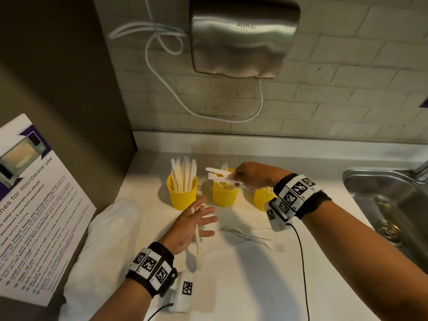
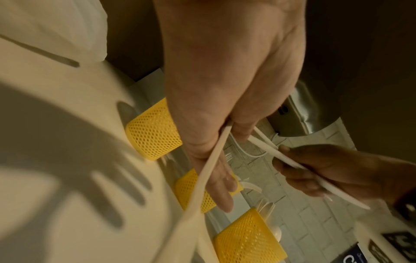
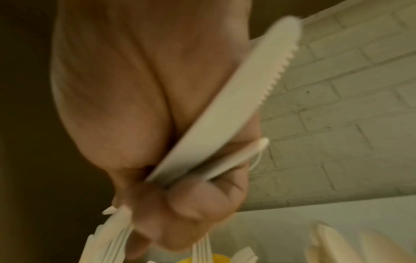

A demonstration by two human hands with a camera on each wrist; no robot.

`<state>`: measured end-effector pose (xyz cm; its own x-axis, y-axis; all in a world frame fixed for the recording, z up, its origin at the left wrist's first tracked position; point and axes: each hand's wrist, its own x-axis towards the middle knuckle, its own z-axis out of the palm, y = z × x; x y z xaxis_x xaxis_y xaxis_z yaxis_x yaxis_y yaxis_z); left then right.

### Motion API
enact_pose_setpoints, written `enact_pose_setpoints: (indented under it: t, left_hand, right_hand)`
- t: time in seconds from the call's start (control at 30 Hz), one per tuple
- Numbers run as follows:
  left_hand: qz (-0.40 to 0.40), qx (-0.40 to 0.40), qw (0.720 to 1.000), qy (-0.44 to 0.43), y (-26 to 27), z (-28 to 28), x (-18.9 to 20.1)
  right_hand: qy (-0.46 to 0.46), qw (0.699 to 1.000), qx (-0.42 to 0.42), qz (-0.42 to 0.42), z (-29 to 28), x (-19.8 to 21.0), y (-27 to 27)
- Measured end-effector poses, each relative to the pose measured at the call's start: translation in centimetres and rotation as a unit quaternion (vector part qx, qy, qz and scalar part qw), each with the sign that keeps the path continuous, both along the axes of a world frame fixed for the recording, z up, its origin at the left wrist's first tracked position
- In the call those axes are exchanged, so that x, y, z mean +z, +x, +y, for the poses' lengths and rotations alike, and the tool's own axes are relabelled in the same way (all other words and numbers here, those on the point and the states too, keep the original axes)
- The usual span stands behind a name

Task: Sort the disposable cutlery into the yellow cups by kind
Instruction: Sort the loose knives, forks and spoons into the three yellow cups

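White plastic disposable cutlery (image 1: 221,176), a knife and fork, is gripped in the curled right hand (image 1: 252,176) over the middle yellow mesh cup (image 1: 224,195), presumably for dropping by kind; a cream utensil (image 1: 198,237), kind unclear, is pinched between fingers of the otherwise spread left hand (image 1: 190,228) in front of that cup, apparently awaiting its turn.

Steel hand dryer (image 1: 243,38) mounted on white brick wall (image 1: 347,89); white cable (image 1: 162,42) loops beside it and trails below. Steel sink (image 1: 389,205) at right, drain visible. Microwave-use notice (image 1: 34,205) leans against dark panel at left. Pale bundle (image 1: 104,239) on white counter (image 1: 231,286), possibly a plastic bag.
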<state>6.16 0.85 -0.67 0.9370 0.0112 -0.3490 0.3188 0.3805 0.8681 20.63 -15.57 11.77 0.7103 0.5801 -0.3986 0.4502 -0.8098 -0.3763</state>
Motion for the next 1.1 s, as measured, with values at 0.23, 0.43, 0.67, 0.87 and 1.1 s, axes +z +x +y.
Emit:
enact_pose_setpoints:
  t: [0.23, 0.43, 0.67, 0.87, 1.1]
  left_hand:
    - [0.002, 0.012, 1.000, 0.007, -0.7, 0.6, -0.1]
    - [0.000, 0.043, 0.999, -0.005, -2.0, 2.5, -0.5]
    - [0.001, 0.074, 0.997, -0.012, -3.1, 4.1, -0.6]
    - [-0.002, 0.096, 0.994, -0.049, -3.2, 4.5, -0.3]
    - [-0.049, 0.175, 0.973, -0.142, -1.2, 4.0, 1.4]
  right_hand:
    - [-0.085, 0.988, 0.050, -0.120, 7.1, 0.6, -0.2]
    - [-0.233, 0.946, 0.152, -0.166, 12.0, 0.0, -0.5]
    - [-0.296, 0.857, 0.278, -0.317, 15.6, 0.5, -2.0]
    - [-0.116, 0.854, 0.295, -0.413, 15.0, 0.4, -1.9]
    - [0.069, 0.994, -0.009, -0.081, 6.4, -4.7, -7.7]
